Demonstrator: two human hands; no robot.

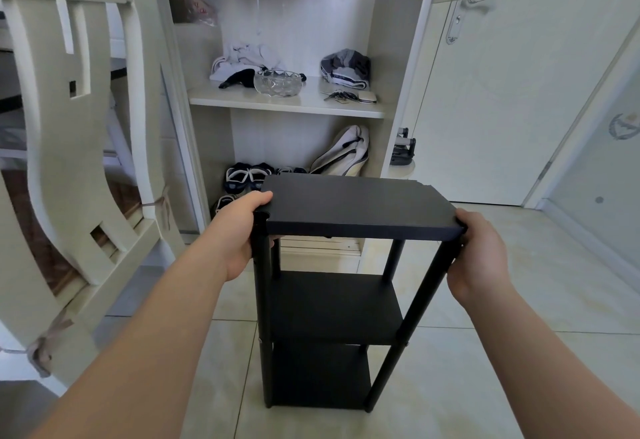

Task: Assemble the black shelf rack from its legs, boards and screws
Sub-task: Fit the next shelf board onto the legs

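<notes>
The top board of the black shelf rack is gripped at both short ends: the left hand is wrapped over the near left corner, thumb lying on the upper face and fingers curled underneath beside the front left leg, while the right hand is closed around the near right corner, where the board meets the front right leg. The rack is seen standing upright on the tiled floor, just in front of the open wardrobe, with a pale wooden chair to its left and a closed door behind it to the right. Three boards are seen in place on the legs, the middle board and the bottom board lying directly below the gripped one. The symmetrical hold at the two ends appears chosen so that the frame can be steadied, pressed square or lifted without being tipped. No loose screws or spare parts are visible near the rack, so assembly is judged to be at or near completion, though the joints under the top board are largely hidden by the hands. The rack hangs between the two grips, its weight below them.
</notes>
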